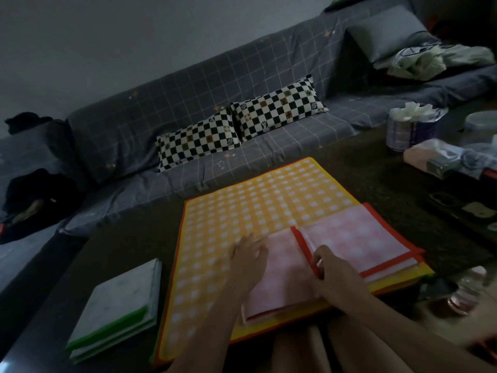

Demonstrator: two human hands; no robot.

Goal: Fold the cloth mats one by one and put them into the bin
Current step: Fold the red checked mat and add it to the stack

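A pink checked mat with a red border (347, 235) lies partly folded on top of a larger yellow checked mat (242, 211) spread over the dark table. My left hand (248, 258) presses flat on the pink mat's left part, fingers straight. My right hand (334, 273) pinches the red-bordered edge at the fold near the middle. A folded green-edged mat (118, 305) sits to the left on the table. No bin is in view.
A grey grid-patterned sofa (188, 103) with two black-and-white checked pillows (236, 125) runs behind the table. At the right stand a tissue roll (411, 125), packets and a jar (468, 292). Dark clothes lie on the sofa at the left.
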